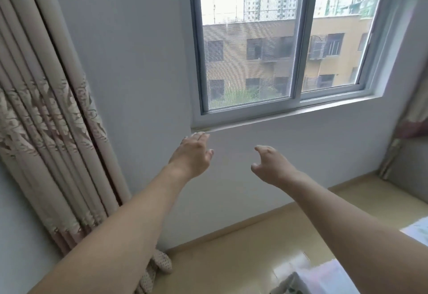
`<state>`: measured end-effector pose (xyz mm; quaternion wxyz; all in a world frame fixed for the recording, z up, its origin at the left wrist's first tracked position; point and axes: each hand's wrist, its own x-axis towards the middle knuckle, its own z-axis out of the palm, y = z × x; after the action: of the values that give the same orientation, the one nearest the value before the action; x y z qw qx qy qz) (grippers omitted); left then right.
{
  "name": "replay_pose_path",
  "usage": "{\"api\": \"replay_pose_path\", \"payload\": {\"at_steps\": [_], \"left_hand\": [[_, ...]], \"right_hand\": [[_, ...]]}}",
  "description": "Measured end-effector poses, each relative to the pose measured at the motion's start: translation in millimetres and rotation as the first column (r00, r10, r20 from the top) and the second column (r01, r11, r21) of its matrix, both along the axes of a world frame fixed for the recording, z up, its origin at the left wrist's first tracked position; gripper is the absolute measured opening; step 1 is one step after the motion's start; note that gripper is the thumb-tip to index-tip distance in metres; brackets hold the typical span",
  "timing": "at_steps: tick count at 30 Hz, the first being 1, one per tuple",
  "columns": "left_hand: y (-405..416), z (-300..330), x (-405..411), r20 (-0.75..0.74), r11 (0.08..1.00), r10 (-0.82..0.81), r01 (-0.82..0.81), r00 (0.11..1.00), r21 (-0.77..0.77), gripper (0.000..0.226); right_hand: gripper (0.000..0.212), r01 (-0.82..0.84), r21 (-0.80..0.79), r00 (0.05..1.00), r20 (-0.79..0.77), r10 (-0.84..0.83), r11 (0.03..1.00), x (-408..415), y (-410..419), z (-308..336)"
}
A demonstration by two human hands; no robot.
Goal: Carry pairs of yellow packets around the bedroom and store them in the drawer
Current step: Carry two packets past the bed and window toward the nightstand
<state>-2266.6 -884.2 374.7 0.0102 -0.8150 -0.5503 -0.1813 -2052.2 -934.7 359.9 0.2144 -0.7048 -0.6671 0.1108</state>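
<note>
- L hand (193,154) reached fwd, fingers straight, tips just under window sill (278,115), holding nothing
- R hand (269,165) beside it, fingers loosely curled, also empty
- no yellow packets or drawer in view, so whereabouts unknown
- curtain (46,120) hung well left of L fingers
- prob both hands free bc between pairs

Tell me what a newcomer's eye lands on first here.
Two bare arms reach forward mid-frame, the left hand flat-fingered just under the window sill, the right hand loosely curled beside it; neither holds anything. Above them the sliding window shows apartment blocks, and a patterned curtain hangs at left.
</note>
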Motion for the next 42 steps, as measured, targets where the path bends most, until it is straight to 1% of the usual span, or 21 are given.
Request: {"api": "replay_pose_path", "payload": {"at_steps": [1, 3, 7, 9, 13, 16, 18, 21, 24, 28, 33, 36, 38, 42], "left_hand": [[13.6, -2.4, 10.5, 0.012, 1.0, -0.02, 0.02, 1.0, -0.012, 0.058], [73.2, -12.0, 43.8, 0.039, 0.996, -0.078, 0.079, 0.996, -0.035, 0.059], [174.3, -29.0, 105.0, 0.013, 0.983, -0.179, 0.179, 0.984, -0.049, 0.06], [225.0, -32.1, 138.3, -0.002, 0.971, -0.236, 0.235, 0.972, -0.042, 0.059], [320.0, -14.5, 212.3, -0.026, 0.944, -0.329, 0.329, 0.944, -0.018, 0.057], [376.3, 0.5, 270.6, 0.008, 0.916, -0.401, 0.401, 0.916, 0.013, 0.057], [406.6, 2.3, 309.2, -0.01, 0.885, -0.464, 0.464, 0.886, 0.02, 0.056], [453.0, -5.5, 370.7, -0.038, 0.841, -0.541, 0.542, 0.84, 0.013, 0.055], [494.4, -18.6, 436.4, -0.018, 0.794, -0.607, 0.607, 0.794, -0.012, 0.052], [558.3, -32.4, 523.7, -0.04, 0.712, -0.702, 0.702, 0.711, -0.017, 0.051], [644.4, -22.3, 648.3, -0.002, 0.628, -0.778, 0.778, 0.628, -0.017, 0.053], [671.0, -17.4, 726.0, 0.039, 0.566, -0.823, 0.824, 0.566, -0.023, 0.051], [677.3, -24.9, 776.7, 0.034, 0.513, -0.857, 0.857, 0.515, -0.047, 0.051], [676.1, -47.2, 875.5, 0.009, 0.408, -0.912, 0.908, 0.411, -0.098, 0.047]], "right_hand": [[0.051, 0.018, -0.005, 1.0, -0.003, -0.018, 1.0, 7.3, 13.5, -1.5], [0.049, 0.066, -0.013, 0.998, -0.006, -0.066, 0.998, 30.5, 67.3, -11.1], [0.059, 0.111, -0.037, 0.994, -0.016, -0.112, 0.993, 77.8, 161.9, -32.7], [0.059, 0.151, -0.039, 0.988, -0.031, -0.152, 0.988, 108.5, 208.8, -39.4], [0.061, 0.256, -0.037, 0.966, -0.037, -0.257, 0.966, 177.9, 286.4, -28.5], [0.053, 0.347, -0.011, 0.937, -0.04, -0.347, 0.938, 227.0, 332.1, -13.8], [0.049, 0.394, -0.012, 0.919, -0.028, -0.394, 0.919, 256.3, 355.6, -11.0], [0.051, 0.467, -0.049, 0.883, -0.028, -0.469, 0.883, 304.7, 384.6, -17.2], [0.049, 0.551, -0.077, 0.832, -0.025, -0.554, 0.831, 361.6, 412.7, -29.2], [0.051, 0.632, -0.092, 0.772, -0.011, -0.636, 0.769, 435.3, 461.1, -43.0], [0.044, 0.73, -0.065, 0.68, -0.038, -0.732, 0.681, 530.7, 515.2, -32.4], [0.043, 0.795, -0.042, 0.604, -0.041, -0.796, 0.605, 589.1, 531.8, -24.9], [0.045, 0.826, -0.067, 0.558, -0.05, -0.828, 0.56, 627.1, 536.4, -28.8], [0.056, 0.875, -0.096, 0.471, -0.065, -0.88, 0.475, 711.4, 539.2, -45.1]]}}
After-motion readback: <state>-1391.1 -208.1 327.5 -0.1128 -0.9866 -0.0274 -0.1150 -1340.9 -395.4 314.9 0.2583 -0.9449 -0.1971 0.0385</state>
